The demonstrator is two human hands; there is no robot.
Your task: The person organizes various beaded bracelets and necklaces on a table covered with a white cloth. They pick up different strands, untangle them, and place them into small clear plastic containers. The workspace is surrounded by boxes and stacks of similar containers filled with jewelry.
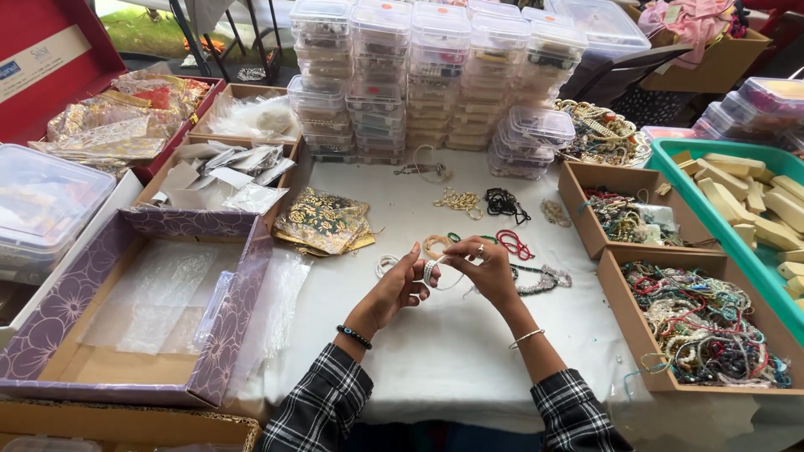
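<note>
My left hand [394,289] and my right hand [483,269] meet over a white tablecloth [444,351], both pinching a small white beaded bracelet [430,270] between their fingertips. A thin white string loops down from it toward my right hand. A black bead band sits on my left wrist, a thin metal bangle on my right. Just beyond my hands lie loose bracelets: a white one [385,264], a tan one [435,243], a red one [513,243], a black one [503,203] and a gold one [459,200].
Stacked clear plastic boxes [427,75] stand at the back. Cardboard trays of mixed bracelets [703,331] line the right, beside a green tray of wooden blocks [745,192]. A purple floral box [134,305] holds plastic sleeves at left. Black-and-gold pouches [322,222] lie nearby.
</note>
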